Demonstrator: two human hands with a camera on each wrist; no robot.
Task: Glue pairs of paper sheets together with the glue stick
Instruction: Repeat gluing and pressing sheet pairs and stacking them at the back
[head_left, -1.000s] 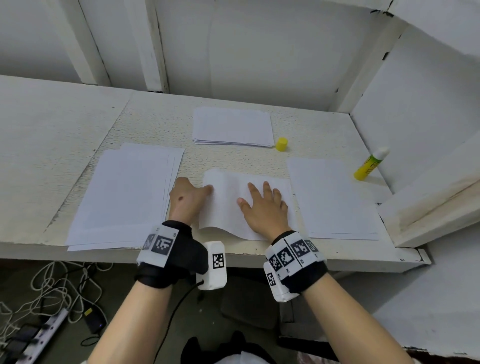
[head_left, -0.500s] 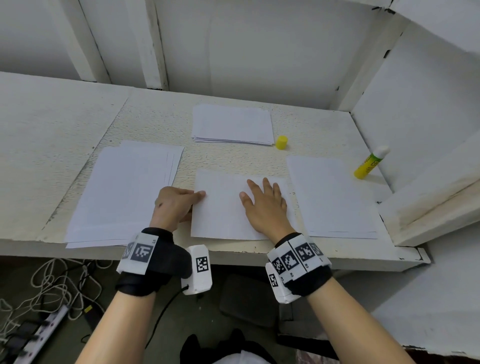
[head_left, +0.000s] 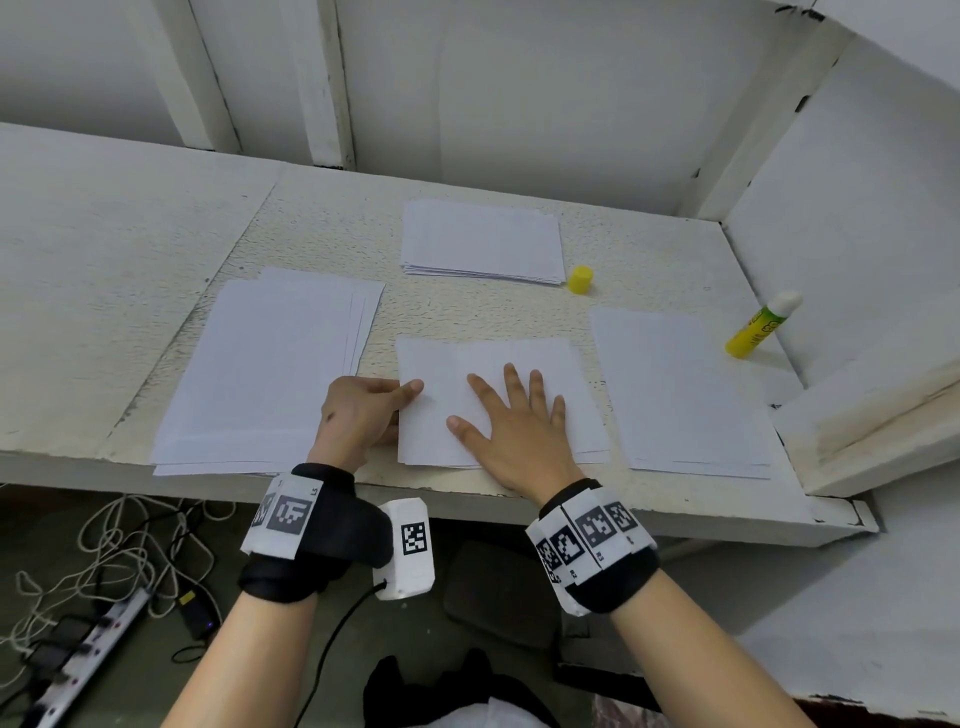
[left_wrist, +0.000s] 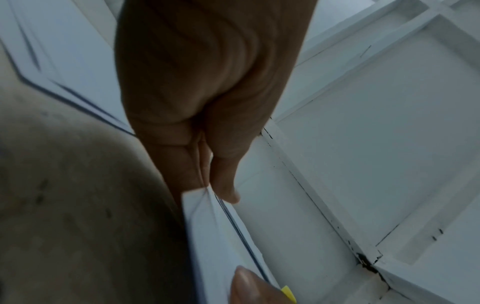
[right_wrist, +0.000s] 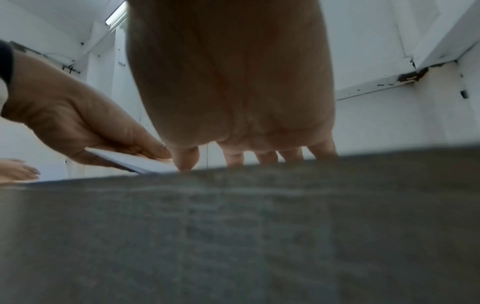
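Paper sheets (head_left: 498, 384) under flat right hand (head_left: 511, 431), left wrist view shows left hand (left_wrist: 207, 102) pinching edge

The rough white-painted desk (head_left: 467, 317) carries four lots of white paper: a large stack at the left (head_left: 270, 369), a smaller stack at the back (head_left: 483, 244), sheets in the middle (head_left: 519, 358) and a pile at the right (head_left: 675, 384). A small yellow cap (head_left: 580, 279) stands just beside the back stack. A yellow glue stick with a white end (head_left: 761, 327) leans against the right wall.
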